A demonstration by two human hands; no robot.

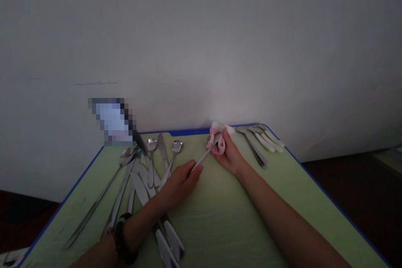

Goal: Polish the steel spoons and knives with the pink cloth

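Observation:
My left hand is closed round the handle of a metal spoon, which slants up to the right. My right hand grips a pink and white cloth bunched around the spoon's head, so most of that end is hidden. Under and beside my left forearm lies a spread of cutlery: table knives, a long-handled spoon and square-bowled spoons. Beyond my right hand, metal spoons lie together beside several white-handled utensils, whose heads are hard to make out.
The green table has a blue edge and stands against a pale wall. A blurred-out phone-like screen leans at the table's back left corner. Dark floor shows at the right.

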